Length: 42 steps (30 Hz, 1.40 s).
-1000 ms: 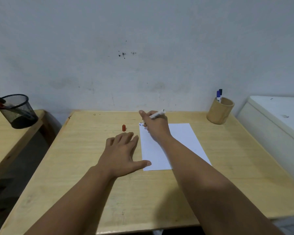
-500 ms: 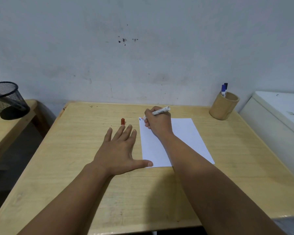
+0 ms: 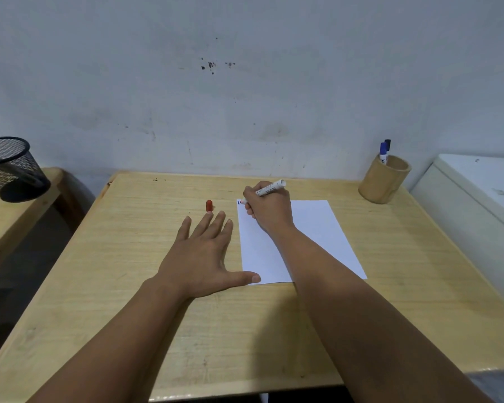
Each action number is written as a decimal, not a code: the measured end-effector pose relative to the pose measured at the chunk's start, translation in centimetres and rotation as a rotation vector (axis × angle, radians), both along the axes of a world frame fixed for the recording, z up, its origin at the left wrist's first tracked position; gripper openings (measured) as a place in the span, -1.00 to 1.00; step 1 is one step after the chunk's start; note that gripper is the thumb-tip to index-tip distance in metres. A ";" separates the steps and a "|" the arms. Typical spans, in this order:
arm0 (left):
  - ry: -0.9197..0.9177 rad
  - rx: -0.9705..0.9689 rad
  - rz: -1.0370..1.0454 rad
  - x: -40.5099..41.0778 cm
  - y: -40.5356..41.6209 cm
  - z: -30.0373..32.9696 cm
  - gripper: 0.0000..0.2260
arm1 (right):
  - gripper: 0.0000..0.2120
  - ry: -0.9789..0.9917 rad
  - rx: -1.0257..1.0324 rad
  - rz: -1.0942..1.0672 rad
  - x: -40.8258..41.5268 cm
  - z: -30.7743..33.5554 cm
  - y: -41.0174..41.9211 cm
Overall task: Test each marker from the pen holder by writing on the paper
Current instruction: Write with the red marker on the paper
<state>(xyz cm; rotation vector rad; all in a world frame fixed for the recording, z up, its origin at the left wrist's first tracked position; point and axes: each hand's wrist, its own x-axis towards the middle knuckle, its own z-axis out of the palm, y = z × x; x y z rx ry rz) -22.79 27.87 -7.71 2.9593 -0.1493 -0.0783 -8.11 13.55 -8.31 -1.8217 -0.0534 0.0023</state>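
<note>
A white sheet of paper [image 3: 317, 228] lies on the wooden table [image 3: 128, 257]. My right hand [image 3: 269, 212] grips a white marker [image 3: 269, 188] with its tip at the paper's top left corner, where a small blue mark shows. My left hand [image 3: 200, 254] lies flat on the table, fingers spread, thumb touching the paper's lower left corner. A red marker cap [image 3: 209, 205] stands just beyond my left fingertips. A round wooden pen holder [image 3: 384, 179] at the far right holds two markers [image 3: 384, 151] with blue and dark caps.
A black mesh cup [image 3: 12, 170] sits on a second wooden table at the left, across a gap. A white cabinet [image 3: 477, 205] stands against the table's right side. A grey wall runs behind the table.
My left hand's fingers have stretched out flat from a slightly curled pose. My right hand has curled tighter on the marker with its tip at the paper's corner. The camera view shifted slightly.
</note>
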 end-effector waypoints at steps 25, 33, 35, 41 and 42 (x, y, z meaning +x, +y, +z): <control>-0.006 -0.015 0.009 -0.1 -0.1 0.4 0.18 | -0.71 0.056 0.145 0.018 0.0 0.7 -0.2; -0.518 -0.347 0.124 -0.2 0.0 0.8 -0.43 | -0.61 -0.020 0.185 0.110 -0.1 5.1 -1.9; -0.649 -0.371 0.221 0.6 0.1 1.6 -0.57 | -0.86 0.015 0.173 0.193 -0.7 6.3 -2.9; -0.271 -0.181 0.295 4.0 1.4 1.9 -0.74 | -0.61 0.166 0.252 0.364 -2.0 7.7 -4.5; -0.265 -0.161 0.299 4.4 1.6 1.7 -0.78 | -0.61 0.191 0.282 0.357 -2.1 7.8 -4.6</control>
